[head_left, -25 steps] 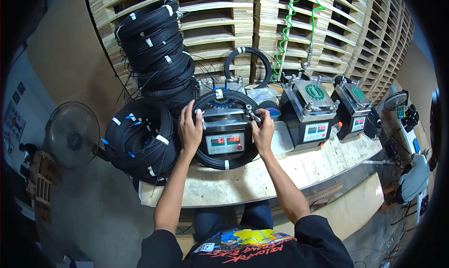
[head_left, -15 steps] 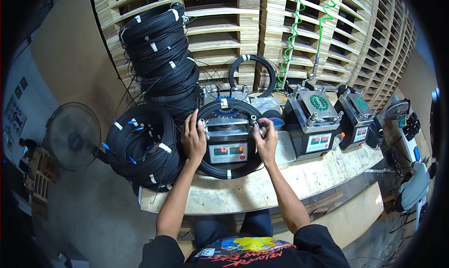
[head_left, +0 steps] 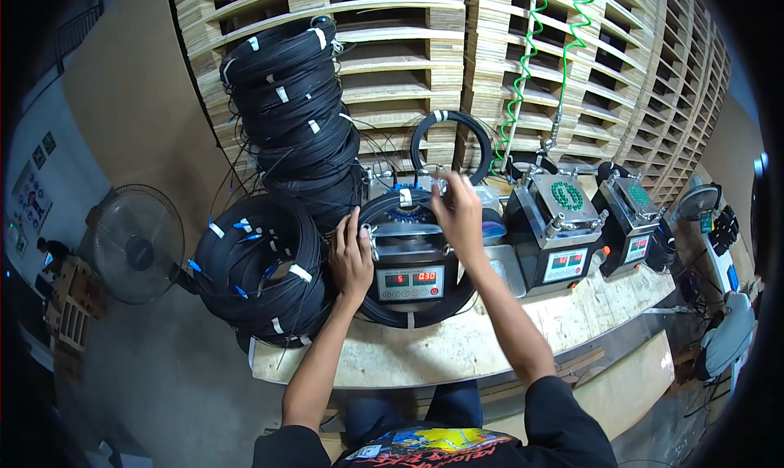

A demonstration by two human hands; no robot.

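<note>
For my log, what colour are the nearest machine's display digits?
Red digits, clearest in the head view.

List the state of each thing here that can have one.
Front machine: display lit
Green-topped machines: displays lit
Black coil: white-taped, around front machine
Stacked coils: white-taped
Left fan: upright, spin unclear
Left hand: at front machine's left
Right hand: fingers bent, contact unclear

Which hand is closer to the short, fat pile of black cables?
Left. The left hand is just right of the short pile; the right hand is farther, near the upper right of the cable-ringed machine.
</note>
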